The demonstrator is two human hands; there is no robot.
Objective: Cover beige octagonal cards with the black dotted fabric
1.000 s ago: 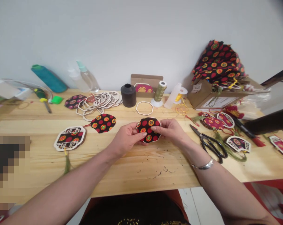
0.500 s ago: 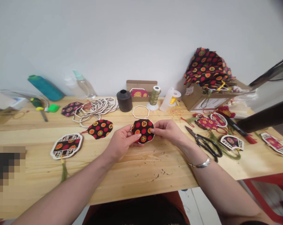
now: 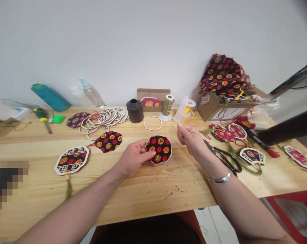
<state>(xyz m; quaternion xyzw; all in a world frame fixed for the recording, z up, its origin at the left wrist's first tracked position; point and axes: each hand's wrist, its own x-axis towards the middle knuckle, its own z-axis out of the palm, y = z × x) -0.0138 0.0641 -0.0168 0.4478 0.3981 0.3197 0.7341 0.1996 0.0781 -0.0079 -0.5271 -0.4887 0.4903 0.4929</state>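
My left hand (image 3: 135, 156) grips a scalloped fabric piece (image 3: 158, 149), black with red and yellow flower dots and a pale rim, thumb on its face. My right hand (image 3: 191, 138) is apart from it, fingers curled and thumb against them; whether anything is pinched there is hidden. Just beyond its fingertips stands a translucent narrow bottle (image 3: 180, 110), with a spool of yellow thread (image 3: 190, 107) behind. Black-handled scissors (image 3: 225, 157) lie partly behind my right wrist. A thin scalloped wooden frame (image 3: 152, 123) lies beyond the held piece.
Leftward lie a matching fabric piece (image 3: 109, 141), a tasselled lattice ornament (image 3: 72, 160) and stacked wooden frames (image 3: 110, 117). A black spool (image 3: 134, 110) and an olive thread spool (image 3: 168, 107) stand at the back. A cardboard box (image 3: 216, 106) heaped with cloth stands right. Dark scraps lie in front.
My right hand has let go of the fabric piece and moved right, toward the narrow bottle. My left hand has shifted the piece slightly right and nearer to me.
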